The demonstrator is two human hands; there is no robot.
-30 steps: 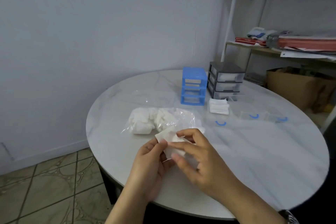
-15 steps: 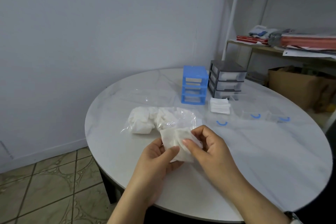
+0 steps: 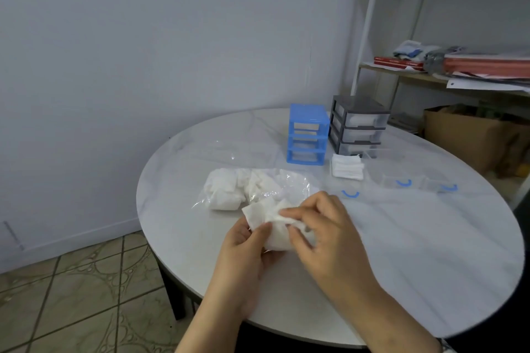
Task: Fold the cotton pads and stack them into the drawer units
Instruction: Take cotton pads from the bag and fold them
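You have one cotton pad (image 3: pixel 271 219) up off the desk (image 3: pixel 430 252) at the lower centre of the frame, pinched between both hands: your left hand (image 3: pixel 243 249) grips its near edge with thumb on top, and your right hand (image 3: pixel 321 231) has fingers curled over its right side. The pad looks crumpled rather than flat, so the fold is not yet set, as far as I can judge.

To do this step well, flatten the pad first, then bring one edge squarely onto the opposite one and run your right fingertips along the crease so it holds. Keep the left thumb as the anchor; if both hands shift at once the corners will likely slip out of line. Cotton this soft springs back, so press the crease firmly.

The loose supply sits just above your hands in the clear plastic bag (image 3: pixel 255 189). A small stack of folded pads (image 3: pixel 347 167) lies to the upper right, just in front of the grey drawer unit (image 3: pixel 358 126), with the blue drawer unit (image 3: pixel 307 135) beside it on the left. Three clear drawers (image 3: pixel 400 182) with blue handles lie on the desk right of centre (the blue unit's slots look vacant). Match this pad's folded size to that stack so it will sit neatly in a drawer
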